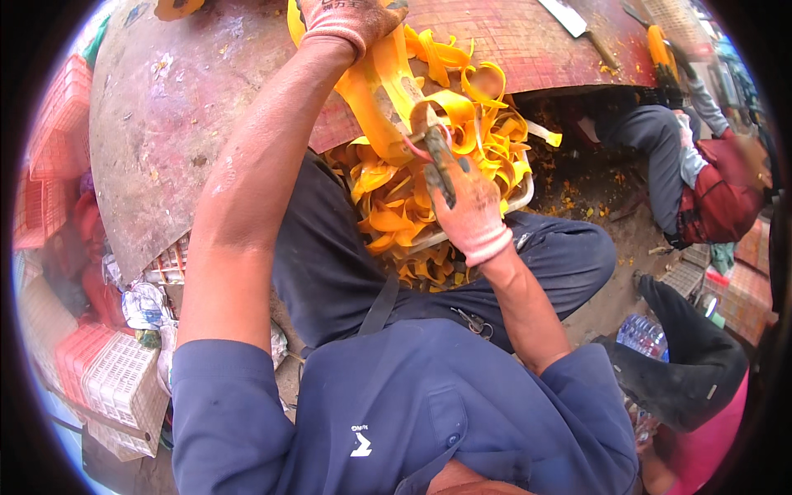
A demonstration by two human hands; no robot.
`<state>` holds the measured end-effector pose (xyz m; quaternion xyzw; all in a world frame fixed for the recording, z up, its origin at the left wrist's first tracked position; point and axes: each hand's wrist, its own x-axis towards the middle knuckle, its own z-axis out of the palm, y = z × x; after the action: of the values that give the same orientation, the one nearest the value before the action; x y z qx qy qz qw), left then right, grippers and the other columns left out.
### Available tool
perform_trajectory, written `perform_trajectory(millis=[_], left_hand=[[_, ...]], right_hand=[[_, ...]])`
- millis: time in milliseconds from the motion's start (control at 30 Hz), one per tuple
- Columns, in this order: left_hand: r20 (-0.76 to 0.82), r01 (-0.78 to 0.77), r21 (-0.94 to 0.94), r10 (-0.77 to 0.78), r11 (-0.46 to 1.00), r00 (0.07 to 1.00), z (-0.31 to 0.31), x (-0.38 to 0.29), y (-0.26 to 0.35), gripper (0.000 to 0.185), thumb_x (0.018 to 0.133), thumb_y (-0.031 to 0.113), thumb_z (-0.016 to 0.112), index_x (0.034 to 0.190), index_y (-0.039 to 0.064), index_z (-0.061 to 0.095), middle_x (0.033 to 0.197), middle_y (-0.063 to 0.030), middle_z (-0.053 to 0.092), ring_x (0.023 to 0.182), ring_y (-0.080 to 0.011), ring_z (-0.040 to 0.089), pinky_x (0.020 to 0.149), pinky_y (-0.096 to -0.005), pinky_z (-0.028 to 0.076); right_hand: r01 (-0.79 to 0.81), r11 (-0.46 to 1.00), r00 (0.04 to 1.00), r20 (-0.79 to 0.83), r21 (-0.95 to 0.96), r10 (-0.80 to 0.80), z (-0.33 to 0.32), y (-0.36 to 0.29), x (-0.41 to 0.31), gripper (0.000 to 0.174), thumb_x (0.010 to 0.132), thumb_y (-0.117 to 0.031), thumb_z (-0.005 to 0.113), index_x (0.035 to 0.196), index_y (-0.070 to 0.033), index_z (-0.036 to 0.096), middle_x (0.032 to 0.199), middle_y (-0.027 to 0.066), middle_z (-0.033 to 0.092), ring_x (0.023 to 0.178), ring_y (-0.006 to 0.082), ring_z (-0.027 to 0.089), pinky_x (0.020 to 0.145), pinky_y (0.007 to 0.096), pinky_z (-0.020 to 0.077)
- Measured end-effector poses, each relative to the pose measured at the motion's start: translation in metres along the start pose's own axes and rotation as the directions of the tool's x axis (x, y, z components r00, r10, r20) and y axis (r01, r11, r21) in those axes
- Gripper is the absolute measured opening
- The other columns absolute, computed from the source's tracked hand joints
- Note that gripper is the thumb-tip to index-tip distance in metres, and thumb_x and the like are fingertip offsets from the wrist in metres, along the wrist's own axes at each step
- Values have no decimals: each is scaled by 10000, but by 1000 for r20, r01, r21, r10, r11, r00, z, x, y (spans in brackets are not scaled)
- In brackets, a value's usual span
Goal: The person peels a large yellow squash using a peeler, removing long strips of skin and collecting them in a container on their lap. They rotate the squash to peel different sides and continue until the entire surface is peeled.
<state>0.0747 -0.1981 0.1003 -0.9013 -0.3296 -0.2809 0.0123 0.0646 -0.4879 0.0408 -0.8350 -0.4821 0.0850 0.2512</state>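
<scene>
At the top edge my left hand (356, 21), in a rubber-faced knit glove, grips a long orange-fleshed squash (297, 21); the fingertips and much of the squash are cut off. My right hand (467, 204), also gloved and stained, holds a peeler (427, 133) against an orange strip below the left hand. Curled orange peelings (396, 216) heap up under the peeler, in a white plastic crate (526, 192) between my knees. Other peelings (439, 55) lie on the worn reddish board (173, 124).
A broad knife (572, 25) lies on the board at the upper right. An orange piece (179, 7) sits at the top left. Stacked plastic crates (111, 371) stand to my left. A co-worker in red (724, 192) sits at right, another person's leg (687, 365) lower down.
</scene>
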Motion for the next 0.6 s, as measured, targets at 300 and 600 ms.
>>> perform_trajectory(millis=[300, 600], left_hand=[[93, 94, 98, -103, 991, 990, -2, 5, 13, 524, 822, 445, 679, 1220, 104, 670, 1357, -83, 614, 1324, -248, 514, 1115, -458, 377], [273, 85, 32, -91, 996, 958, -4, 23, -8, 540, 869, 479, 646, 1281, 130, 656, 1378, -100, 595, 1377, -271, 493, 1127, -497, 391]], right_hand=[[-126, 968, 991, 72, 217, 113, -19, 30, -53, 578, 892, -108, 690, 1458, -118, 573, 1229, 217, 697, 1016, 409, 693, 947, 434, 545], [86, 985, 996, -8, 150, -85, -53, 5, 65, 492, 952, -135, 653, 1436, -70, 591, 1283, 207, 689, 1157, 378, 672, 996, 414, 522]])
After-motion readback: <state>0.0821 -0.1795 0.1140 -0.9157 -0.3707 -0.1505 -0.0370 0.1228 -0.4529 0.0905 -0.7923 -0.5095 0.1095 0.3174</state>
